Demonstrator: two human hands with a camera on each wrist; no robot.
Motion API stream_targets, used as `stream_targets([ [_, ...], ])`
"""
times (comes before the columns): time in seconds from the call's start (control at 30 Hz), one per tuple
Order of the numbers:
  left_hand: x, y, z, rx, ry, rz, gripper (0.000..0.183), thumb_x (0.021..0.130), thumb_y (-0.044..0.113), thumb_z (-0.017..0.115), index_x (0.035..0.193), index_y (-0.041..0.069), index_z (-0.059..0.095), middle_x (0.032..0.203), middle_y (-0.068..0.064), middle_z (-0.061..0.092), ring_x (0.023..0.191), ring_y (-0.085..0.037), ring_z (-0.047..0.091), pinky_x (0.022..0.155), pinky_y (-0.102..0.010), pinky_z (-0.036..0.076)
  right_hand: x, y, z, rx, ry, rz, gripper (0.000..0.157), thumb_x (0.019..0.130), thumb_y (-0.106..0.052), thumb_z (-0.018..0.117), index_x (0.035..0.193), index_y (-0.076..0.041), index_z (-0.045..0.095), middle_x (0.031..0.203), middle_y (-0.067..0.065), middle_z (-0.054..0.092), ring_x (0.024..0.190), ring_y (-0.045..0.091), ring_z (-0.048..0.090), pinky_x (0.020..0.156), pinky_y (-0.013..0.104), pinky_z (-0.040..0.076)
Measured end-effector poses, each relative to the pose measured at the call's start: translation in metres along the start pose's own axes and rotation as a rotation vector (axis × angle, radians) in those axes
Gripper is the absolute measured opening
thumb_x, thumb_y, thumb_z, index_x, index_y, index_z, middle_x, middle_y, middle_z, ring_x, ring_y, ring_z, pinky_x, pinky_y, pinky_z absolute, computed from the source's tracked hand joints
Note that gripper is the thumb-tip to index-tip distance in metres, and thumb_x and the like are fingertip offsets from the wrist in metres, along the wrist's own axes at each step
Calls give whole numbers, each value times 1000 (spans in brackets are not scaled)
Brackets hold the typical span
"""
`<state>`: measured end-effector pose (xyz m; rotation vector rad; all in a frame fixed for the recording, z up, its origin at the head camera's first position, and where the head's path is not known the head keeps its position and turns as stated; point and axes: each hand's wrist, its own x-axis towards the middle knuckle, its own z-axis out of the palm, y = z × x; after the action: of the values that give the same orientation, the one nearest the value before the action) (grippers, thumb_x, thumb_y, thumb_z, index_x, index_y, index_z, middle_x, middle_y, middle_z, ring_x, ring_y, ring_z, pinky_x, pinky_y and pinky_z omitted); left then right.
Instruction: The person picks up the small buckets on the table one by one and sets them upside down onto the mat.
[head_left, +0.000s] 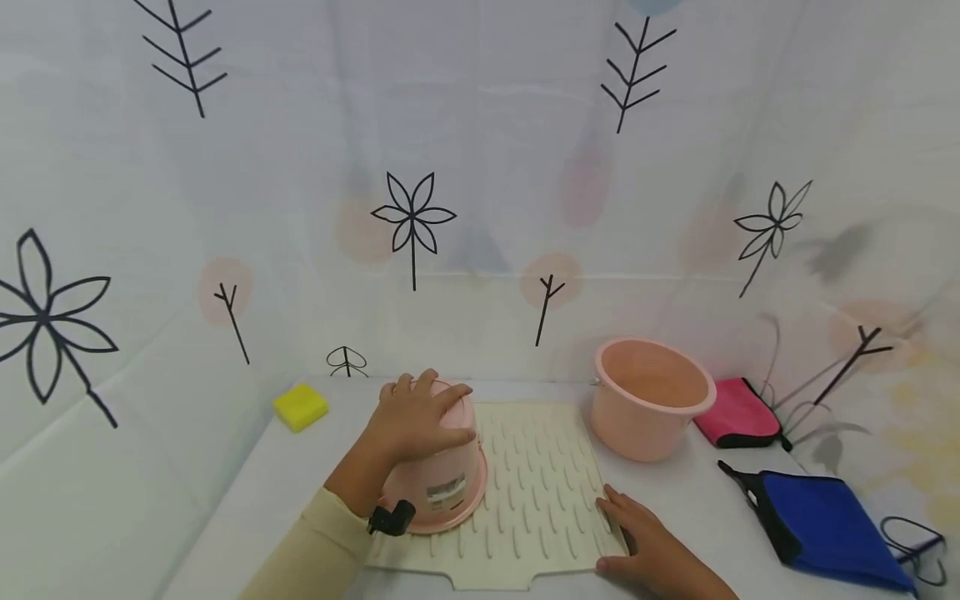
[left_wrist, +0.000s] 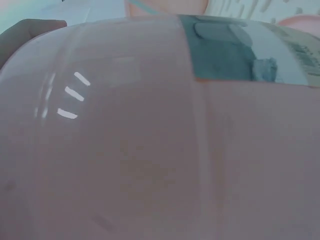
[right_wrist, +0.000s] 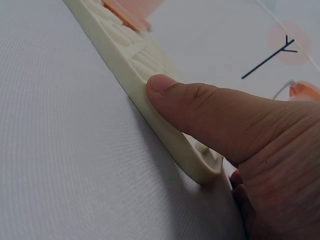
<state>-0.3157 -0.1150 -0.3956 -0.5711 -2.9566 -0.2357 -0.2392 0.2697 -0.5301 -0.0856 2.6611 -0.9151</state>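
A pink plastic bucket (head_left: 431, 477) stands upside down on the left part of a cream ridged draining board (head_left: 525, 475). From above, my left hand (head_left: 420, 421) grips its upturned base, fingers spread over the top and thumb along the right side. The bucket's wall, with a label on it, fills most of the left wrist view. At the board's near right corner, my right hand (head_left: 641, 542) holds the edge. Its thumb (right_wrist: 185, 105) presses the front rim in the right wrist view, and the other fingers are mostly hidden behind the corner.
A second pink bucket (head_left: 652, 417) stands upright behind the board's right side. To its right lie a pink cloth item (head_left: 742, 414) and a blue one (head_left: 832, 529), both with black trim. A yellow sponge (head_left: 300, 407) sits at the back left. Patterned curtains surround the white table.
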Motion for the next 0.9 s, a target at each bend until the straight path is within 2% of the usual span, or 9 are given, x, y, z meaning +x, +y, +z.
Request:
stream_targets([
  [0.17, 3, -1, 1, 17, -28, -9, 72, 87, 81, 52, 153, 52, 46, 156, -11, 44, 136, -44, 44, 112, -68, 33, 1, 0, 2, -2, 0, 10, 108, 65, -58, 93, 156, -17, 51, 172, 10, 29, 157, 46, 22, 116, 76, 25],
  [0.3, 3, -1, 0, 7, -27, -7, 72, 89, 80, 52, 154, 51, 45, 159, -10, 43, 140, -44, 43, 115, -71, 28, -1, 0, 1, -9, 2, -16, 107, 67, -56, 92, 156, -15, 50, 172, 13, 28, 157, 47, 22, 117, 76, 23],
  [0.43, 3, -2, -1, -50, 0, 1, 69, 93, 76, 50, 155, 48, 45, 162, -9, 43, 147, -41, 39, 118, -73, 22, -2, -1, 0, -16, 1, -18, 107, 68, -56, 92, 157, -14, 50, 172, 13, 28, 157, 48, 21, 117, 76, 23],
  [0.53, 4, -4, -3, -136, 43, 2, 65, 98, 71, 48, 158, 45, 43, 164, -8, 41, 152, -41, 34, 119, -74, 21, -1, -1, 0, -17, 0, 6, 108, 66, -59, 92, 157, -17, 50, 173, 10, 28, 157, 46, 21, 117, 76, 24],
  [0.63, 3, -11, -6, -336, 157, 13, 59, 103, 57, 48, 159, 37, 43, 165, -12, 37, 155, -43, 26, 117, -76, 20, 0, 0, 0, -19, 2, 13, 109, 66, -60, 92, 157, -17, 50, 173, 9, 28, 158, 46, 21, 117, 77, 24],
  [0.77, -7, -30, -4, -701, 417, 59, 58, 101, 36, 47, 157, 21, 44, 165, -16, 29, 154, -42, 20, 117, -76, 22, 0, 0, 0, -16, 3, -3, 108, 68, -58, 91, 157, -16, 49, 173, 10, 28, 157, 46, 22, 117, 76, 23],
  [0.83, -15, -39, -1, -798, 516, 58, 58, 100, 31, 47, 156, 18, 41, 164, -15, 27, 154, -38, 21, 118, -74, 25, 0, 0, -1, -14, 2, -14, 107, 69, -58, 91, 157, -15, 49, 172, 11, 28, 157, 46, 22, 117, 76, 23],
  [0.9, -25, -47, 2, -827, 553, 12, 59, 99, 28, 46, 157, 19, 38, 164, -13, 26, 153, -35, 22, 120, -70, 26, -1, 0, -1, -12, 0, -27, 106, 69, -56, 91, 157, -14, 49, 172, 13, 29, 157, 47, 22, 117, 76, 23],
])
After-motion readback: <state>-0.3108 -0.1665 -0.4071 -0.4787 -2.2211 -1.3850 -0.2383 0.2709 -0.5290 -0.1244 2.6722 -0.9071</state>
